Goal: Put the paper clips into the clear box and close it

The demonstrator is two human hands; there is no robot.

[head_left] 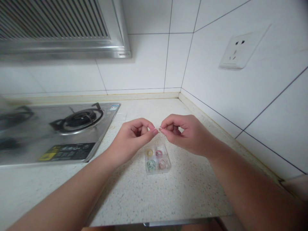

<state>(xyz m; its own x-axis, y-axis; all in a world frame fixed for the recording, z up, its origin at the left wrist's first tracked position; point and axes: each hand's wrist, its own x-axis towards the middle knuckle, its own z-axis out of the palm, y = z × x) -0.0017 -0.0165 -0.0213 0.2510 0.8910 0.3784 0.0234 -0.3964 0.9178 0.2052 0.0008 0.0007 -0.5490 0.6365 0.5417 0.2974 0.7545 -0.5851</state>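
My left hand (134,134) and my right hand (185,133) meet fingertip to fingertip above the counter. Each is closed in a pinch, and a thin pale band (158,129) shows between them; most of it is hidden by the fingers. Just below my hands stands a clear plastic box (157,173) with compartments. In its back row lie yellow rings (149,152) on the left and red rings (158,153) on the right. Green rings (151,165) fill the front left compartment, and pinkish-brown rings (162,164) the front right.
A steel gas stove (101,131) with black burners is to the left on the speckled counter (192,192). A small yellowish ring-shaped mark or loop (112,127) lies by its edge. The range hood (120,38) hangs above. A socket (240,48) is on the right tiled wall.
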